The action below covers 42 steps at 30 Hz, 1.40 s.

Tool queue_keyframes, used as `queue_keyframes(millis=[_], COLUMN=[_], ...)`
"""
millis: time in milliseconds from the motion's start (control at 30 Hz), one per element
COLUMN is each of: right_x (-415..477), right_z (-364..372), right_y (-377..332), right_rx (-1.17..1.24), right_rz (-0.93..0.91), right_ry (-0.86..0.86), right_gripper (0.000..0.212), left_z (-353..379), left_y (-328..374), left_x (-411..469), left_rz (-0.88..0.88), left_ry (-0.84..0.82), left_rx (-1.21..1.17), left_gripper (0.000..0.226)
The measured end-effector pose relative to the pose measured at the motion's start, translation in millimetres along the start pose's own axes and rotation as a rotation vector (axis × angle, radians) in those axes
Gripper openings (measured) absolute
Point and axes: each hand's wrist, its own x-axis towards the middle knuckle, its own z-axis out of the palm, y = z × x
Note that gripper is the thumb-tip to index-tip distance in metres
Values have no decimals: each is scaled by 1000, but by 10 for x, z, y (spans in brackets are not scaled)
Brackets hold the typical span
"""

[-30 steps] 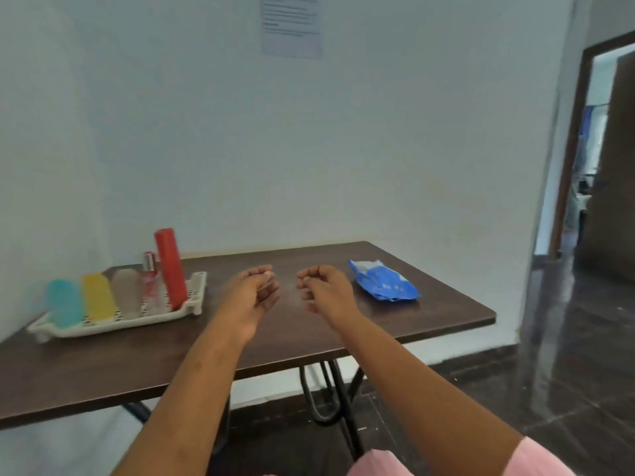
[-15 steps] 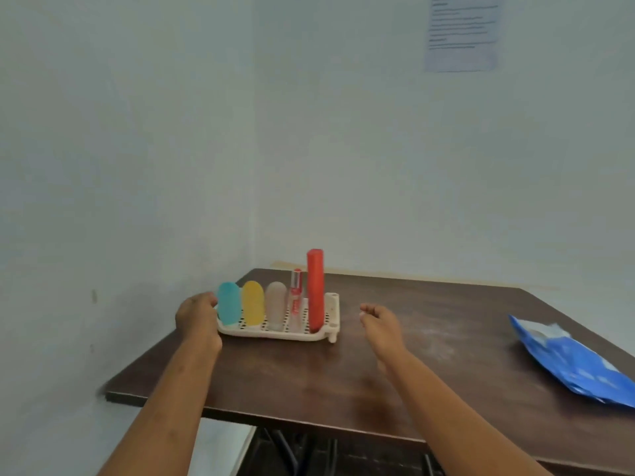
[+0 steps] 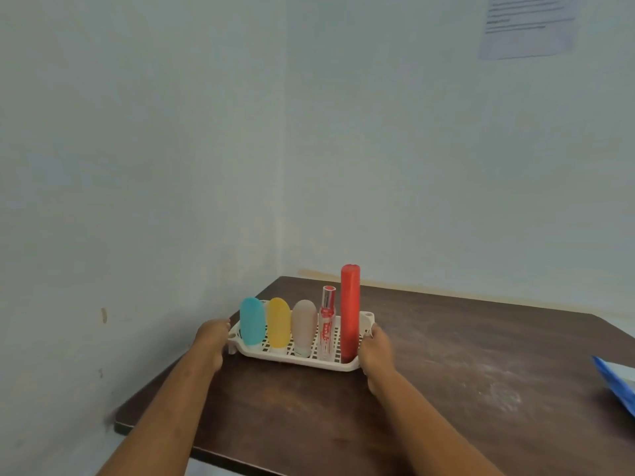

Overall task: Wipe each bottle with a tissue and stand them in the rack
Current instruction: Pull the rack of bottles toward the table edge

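White plastic rack (image 3: pixel 295 361) stood on the brown table (image 3: pixel 446 379) near the wall corner, holding upright a teal bottle (image 3: pixel 252 321), yellow bottle (image 3: pixel 278 322), beige bottle (image 3: pixel 303 325), clear spray bottle (image 3: pixel 327 326) and tall red bottle (image 3: pixel 350 310). Left hand (image 3: pixel 211 341) and right hand (image 3: pixel 375 348) gripped its ends, fingers curled round the rim.

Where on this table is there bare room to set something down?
Widest bare patch: table between right hand and blue pack. Also the near strip in front of the rack. Crowded: both rack ends, with the left hand gripping the other.
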Motion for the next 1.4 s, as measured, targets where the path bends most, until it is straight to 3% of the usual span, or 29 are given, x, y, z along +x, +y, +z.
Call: queue_keyframes(millis=[267,867,1000,1400], right_x=[39,324,428,680], right_z=[-12,-414,-558,-1206], right_y=[37,202,262,367], right_rx=[-67,-54,-42,-89], right_rz=[12,14,17,14], right_ry=[-17,-19,-6,8], right_gripper=[35,36,41,31], left_z=[68,535,682,1180], left_y=[-53,-77,-102,-153], left_x=[14,-167,-134,-346], left_rz=[-10,24,3,19], left_ry=[-94,-146,-165,-287], left_rx=[51,45,60,141], left_gripper=[44,29,35,51])
